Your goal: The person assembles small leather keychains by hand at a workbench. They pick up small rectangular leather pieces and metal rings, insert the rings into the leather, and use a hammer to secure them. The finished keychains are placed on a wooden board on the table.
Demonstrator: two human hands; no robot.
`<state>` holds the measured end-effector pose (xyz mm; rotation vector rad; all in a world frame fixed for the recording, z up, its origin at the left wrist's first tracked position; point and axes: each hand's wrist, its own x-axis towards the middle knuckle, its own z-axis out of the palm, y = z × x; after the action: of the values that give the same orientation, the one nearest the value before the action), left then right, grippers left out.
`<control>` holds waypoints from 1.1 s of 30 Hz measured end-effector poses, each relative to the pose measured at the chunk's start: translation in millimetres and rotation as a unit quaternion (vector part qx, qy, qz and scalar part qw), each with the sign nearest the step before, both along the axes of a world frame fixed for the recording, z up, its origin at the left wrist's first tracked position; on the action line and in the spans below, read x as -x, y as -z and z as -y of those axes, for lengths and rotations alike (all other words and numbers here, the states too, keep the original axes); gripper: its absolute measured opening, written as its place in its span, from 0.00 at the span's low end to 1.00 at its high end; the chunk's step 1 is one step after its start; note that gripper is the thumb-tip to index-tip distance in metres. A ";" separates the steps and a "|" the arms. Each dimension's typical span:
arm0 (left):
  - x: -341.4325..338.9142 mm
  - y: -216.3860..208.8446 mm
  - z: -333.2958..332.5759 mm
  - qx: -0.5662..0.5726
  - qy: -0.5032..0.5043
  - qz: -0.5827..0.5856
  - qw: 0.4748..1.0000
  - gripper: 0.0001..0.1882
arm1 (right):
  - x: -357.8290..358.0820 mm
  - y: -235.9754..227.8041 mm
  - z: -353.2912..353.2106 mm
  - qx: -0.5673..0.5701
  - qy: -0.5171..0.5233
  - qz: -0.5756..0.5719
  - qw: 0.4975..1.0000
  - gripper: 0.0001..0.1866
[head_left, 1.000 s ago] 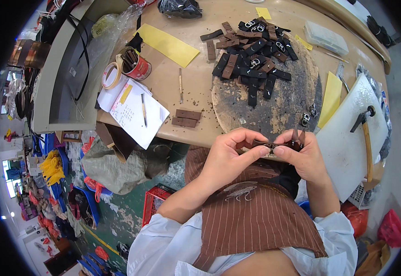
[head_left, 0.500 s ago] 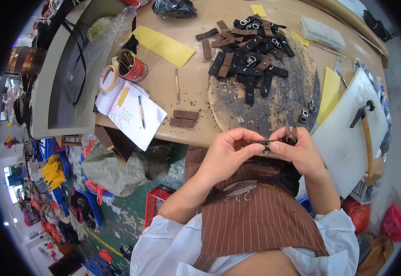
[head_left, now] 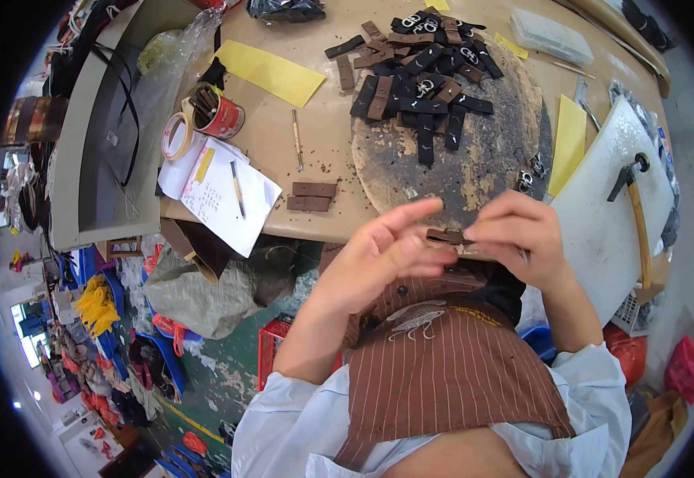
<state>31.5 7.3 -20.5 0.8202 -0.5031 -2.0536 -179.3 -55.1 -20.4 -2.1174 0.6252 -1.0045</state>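
Observation:
A small folded brown leather tab (head_left: 444,237) is pinched between the thumb and fingers of my right hand (head_left: 525,237), over the near edge of the round worn board (head_left: 486,171). A bit of metal shows under those fingers; the rest of it is hidden. My left hand (head_left: 383,259) is just left of the tab, its fingers spread and slightly blurred, holding nothing. A pile of black and brown leather tabs (head_left: 425,88), some with metal rings, lies on the far part of the board. Two brown leather pieces (head_left: 312,197) lie on the table to the left.
A hammer (head_left: 640,215) lies on a white slab (head_left: 602,239) at right. An awl-like tool (head_left: 297,139), an open notebook (head_left: 223,187) with a pen, tape (head_left: 176,137) and a red can (head_left: 223,119) of sticks are at left. A clear plastic box (head_left: 552,37) sits at the far right.
My left hand has let go of the leather tab and opened leftward. My right hand keeps the tab; the pointed scissor blades that stood up from it no longer show. The view has shifted slightly.

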 end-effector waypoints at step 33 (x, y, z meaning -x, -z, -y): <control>31.4 12.2 -16.9 0.106 -0.165 0.132 0.972 0.17 | -20.7 -2.9 -32.4 -0.055 0.083 -0.212 0.972 0.11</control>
<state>0.1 24.2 -32.8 0.9808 -0.6710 -1.5669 -158.6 -22.7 -17.5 -2.2210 1.0571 -0.5812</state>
